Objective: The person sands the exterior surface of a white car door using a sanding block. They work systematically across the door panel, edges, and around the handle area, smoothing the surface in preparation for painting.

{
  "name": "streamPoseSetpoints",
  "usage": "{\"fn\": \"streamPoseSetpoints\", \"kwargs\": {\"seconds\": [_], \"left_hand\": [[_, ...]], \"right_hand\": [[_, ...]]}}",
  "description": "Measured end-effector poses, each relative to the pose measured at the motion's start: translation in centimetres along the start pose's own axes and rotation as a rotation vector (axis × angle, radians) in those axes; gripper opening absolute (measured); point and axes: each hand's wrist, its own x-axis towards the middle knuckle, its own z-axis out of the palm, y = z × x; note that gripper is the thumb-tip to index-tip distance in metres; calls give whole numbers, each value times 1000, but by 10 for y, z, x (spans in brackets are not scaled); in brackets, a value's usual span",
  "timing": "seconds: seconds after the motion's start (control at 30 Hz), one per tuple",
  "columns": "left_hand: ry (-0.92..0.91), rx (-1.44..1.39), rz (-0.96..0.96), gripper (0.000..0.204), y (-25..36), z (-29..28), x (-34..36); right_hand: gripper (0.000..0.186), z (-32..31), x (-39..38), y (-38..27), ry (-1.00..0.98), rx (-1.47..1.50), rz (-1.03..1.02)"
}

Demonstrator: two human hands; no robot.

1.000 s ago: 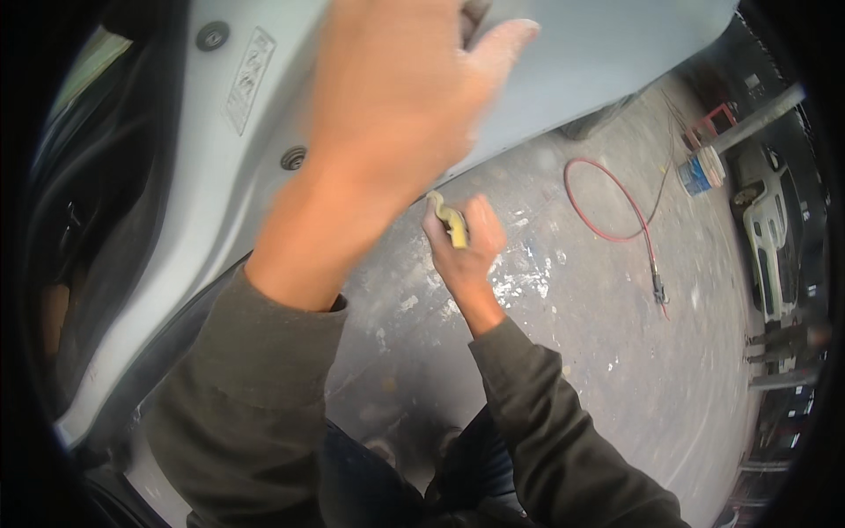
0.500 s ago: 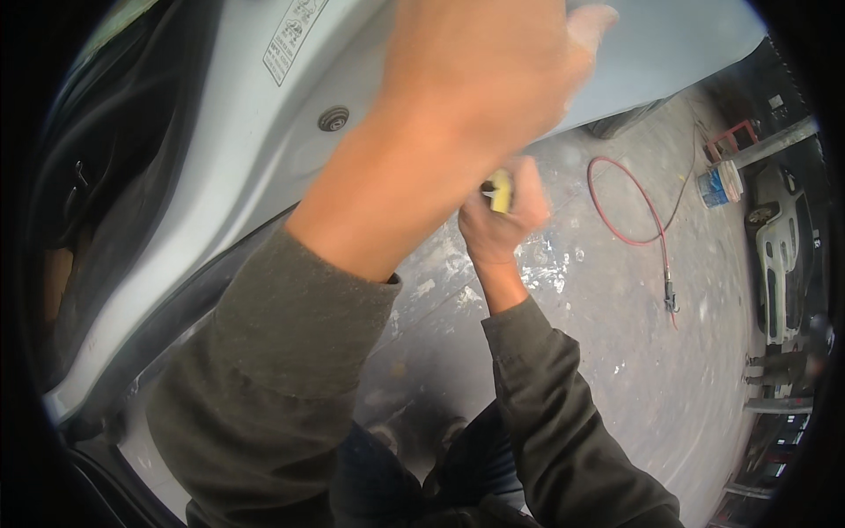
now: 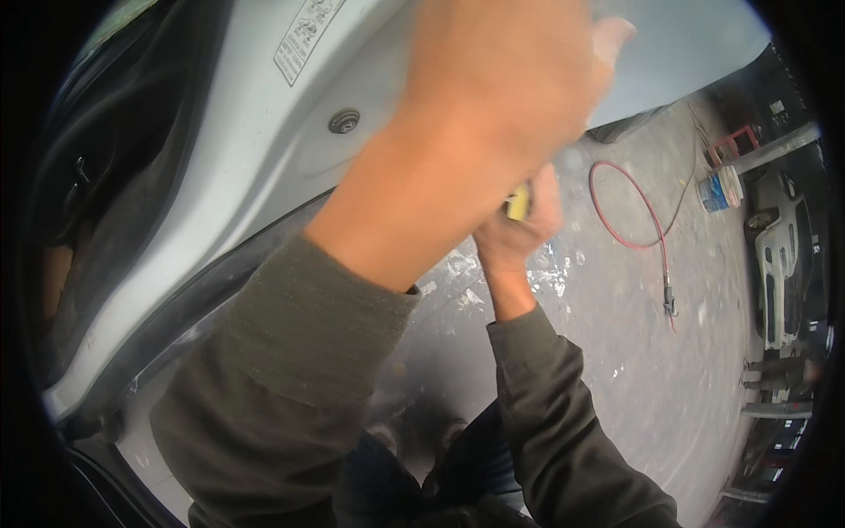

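My left hand (image 3: 502,84) is motion-blurred across the upper middle, over a pale silver car door (image 3: 678,44), its thumb sticking out to the right and its other fingers hidden. Partly behind my left forearm, my right hand (image 3: 524,224) is closed around a small yellow pad (image 3: 519,201) at the door's lower edge. A printed label (image 3: 303,40) and a round fitting (image 3: 344,120) are on the door's inner edge at the left.
A red hose (image 3: 598,202) with a metal end fitting lies looped on the paint-spattered floor (image 3: 642,378). A bucket (image 3: 719,189) stands near a red metal frame (image 3: 732,143). A white car (image 3: 775,273) and a person (image 3: 783,374) are at the far right.
Both my hands have moved right along the door, the right also upward, with the yellow pad still in it. The view has shifted, so the door's label sits farther right.
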Motion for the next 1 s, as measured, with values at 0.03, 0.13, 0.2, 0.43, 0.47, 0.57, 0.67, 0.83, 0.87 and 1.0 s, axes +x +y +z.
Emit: {"fn": "streamPoseSetpoints", "kwargs": {"seconds": [0.03, 0.13, 0.2, 0.43, 0.47, 0.57, 0.67, 0.83, 0.87, 1.0], "left_hand": [[-22, -17, -29, 22, -2, 0, 2], [-23, 51, 4, 23, -5, 2, 3], [12, 78, 69, 24, -9, 3, -1], [-18, 17, -10, 24, 0, 2, -1], [7, 52, 28, 24, 2, 2, -3], [-39, 41, -10, 24, 15, -12, -1], [-129, -133, -43, 24, 4, -21, 0], [-31, 74, -9, 24, 1, -1, 3], [-3, 104, 13, 24, 3, 0, -1], [12, 110, 30, 26, 6, -1, -4]], "right_hand": [[26, 2, 1, 1, 9, 23, -8], [27, 3, 0, 4, 6, 82, 0], [27, 4, -1, 0, -14, 65, 22], [25, 7, -6, 5, -21, 91, 12], [24, 6, -9, 8, -17, 83, 9], [24, 10, -8, 4, 3, 64, 17], [23, 7, -9, 2, 28, 78, 94], [22, 2, -27, 9, -61, 24, 141], [21, -5, -26, 0, -51, 94, 245], [19, -13, 14, -20, 37, 76, 208]]}}
